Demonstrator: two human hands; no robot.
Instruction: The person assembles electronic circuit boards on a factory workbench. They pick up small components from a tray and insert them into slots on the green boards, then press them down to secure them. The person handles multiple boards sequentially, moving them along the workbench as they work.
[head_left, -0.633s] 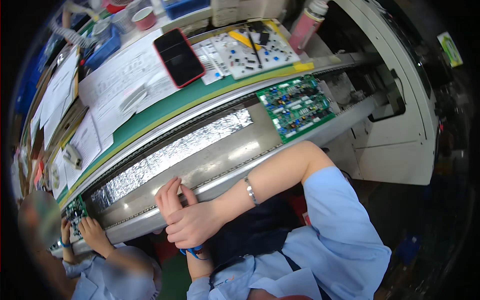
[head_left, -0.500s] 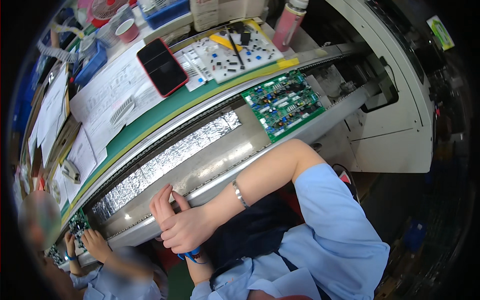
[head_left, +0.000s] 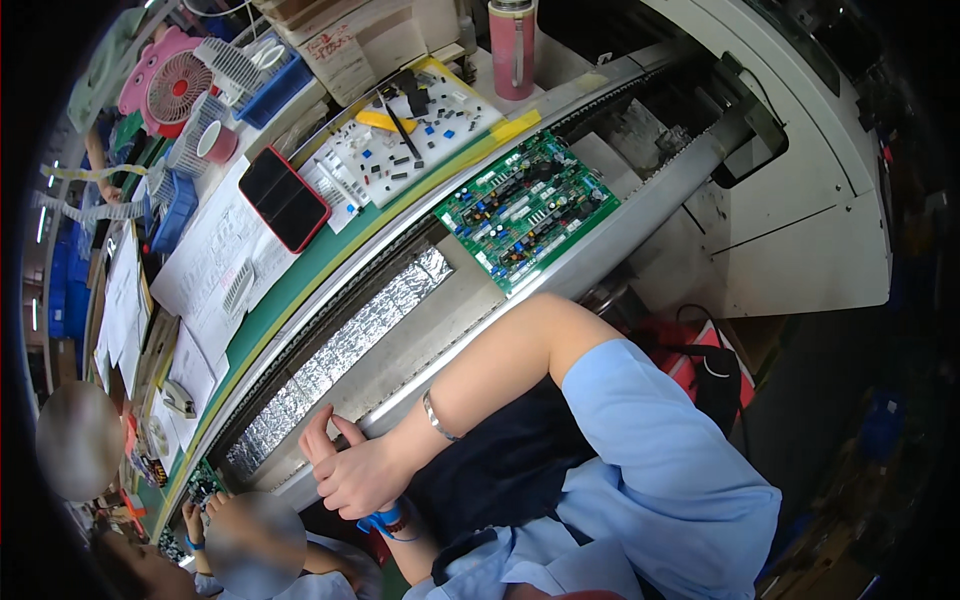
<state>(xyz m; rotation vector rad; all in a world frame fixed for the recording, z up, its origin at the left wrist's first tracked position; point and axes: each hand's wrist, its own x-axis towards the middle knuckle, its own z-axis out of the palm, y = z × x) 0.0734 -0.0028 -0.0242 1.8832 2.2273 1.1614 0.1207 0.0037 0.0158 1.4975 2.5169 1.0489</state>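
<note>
My right hand (head_left: 362, 478) is closed around the back of my left hand, over the conveyor's near rail. Of my left hand (head_left: 316, 438), only some loosely bent fingers show past the grip, apart and with nothing seen in them. A blue wrist strap (head_left: 380, 520) circles the left wrist; a silver bracelet (head_left: 434, 416) is on the right forearm. Up and to the right of my hands, a green circuit board (head_left: 530, 212) full of components lies across the conveyor rails (head_left: 400, 385), touched by neither hand.
Beyond the conveyor are a white tray (head_left: 440, 150) of loose components, a phone (head_left: 284, 200), papers (head_left: 205, 270) and a pink bottle (head_left: 512, 60). A white machine housing (head_left: 800, 235) stands at right. Lower left, a co-worker's hands (head_left: 205, 510) are at another board.
My view has shifted, so the bench, board and tray appear farther left. My hands stay clasped in much the same pose.
</note>
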